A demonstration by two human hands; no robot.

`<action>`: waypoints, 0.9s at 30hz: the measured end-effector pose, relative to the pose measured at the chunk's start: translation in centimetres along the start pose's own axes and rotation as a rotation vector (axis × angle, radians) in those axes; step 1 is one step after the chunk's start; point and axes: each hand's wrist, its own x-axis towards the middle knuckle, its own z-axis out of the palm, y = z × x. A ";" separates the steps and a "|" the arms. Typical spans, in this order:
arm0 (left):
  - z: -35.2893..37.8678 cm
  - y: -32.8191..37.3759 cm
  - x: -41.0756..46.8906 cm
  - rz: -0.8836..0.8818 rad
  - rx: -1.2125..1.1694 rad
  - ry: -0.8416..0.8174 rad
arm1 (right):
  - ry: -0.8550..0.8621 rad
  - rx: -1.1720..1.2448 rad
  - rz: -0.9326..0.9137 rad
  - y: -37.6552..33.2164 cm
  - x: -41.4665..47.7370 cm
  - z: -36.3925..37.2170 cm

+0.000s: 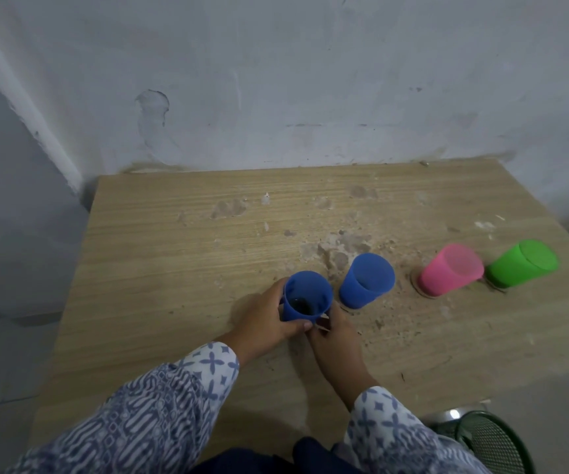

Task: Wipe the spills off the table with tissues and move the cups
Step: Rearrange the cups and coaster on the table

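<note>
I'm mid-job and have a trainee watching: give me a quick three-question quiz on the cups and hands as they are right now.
1. True or false: the pink cup stands upright with its mouth up.
2. How many cups are on the table?
3. Multiple choice: which cup are the hands on? A) the green cup B) the blue cup nearest the person C) the other blue cup

Key:
1. False; it looks upside down, base up.
2. Four: two blue, one pink, one green.
3. B; the left hand wraps its side, and the right hand is at its base. It is open end up with something dark inside.
</note>
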 end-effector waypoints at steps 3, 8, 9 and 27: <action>-0.9 0.4 -0.5 0.024 -0.004 0.053 | -0.010 0.002 -0.050 -0.7 0.5 0.3; -3.3 0.0 -1.8 0.051 -0.023 0.160 | -0.095 0.028 -0.111 -2.5 1.0 2.1; -3.6 -0.3 -2.2 0.051 -0.034 0.179 | -0.107 0.022 -0.124 -2.8 1.0 2.4; -5.0 -2.6 -3.7 0.003 0.000 0.233 | -0.189 -0.042 -0.132 -3.2 0.9 5.2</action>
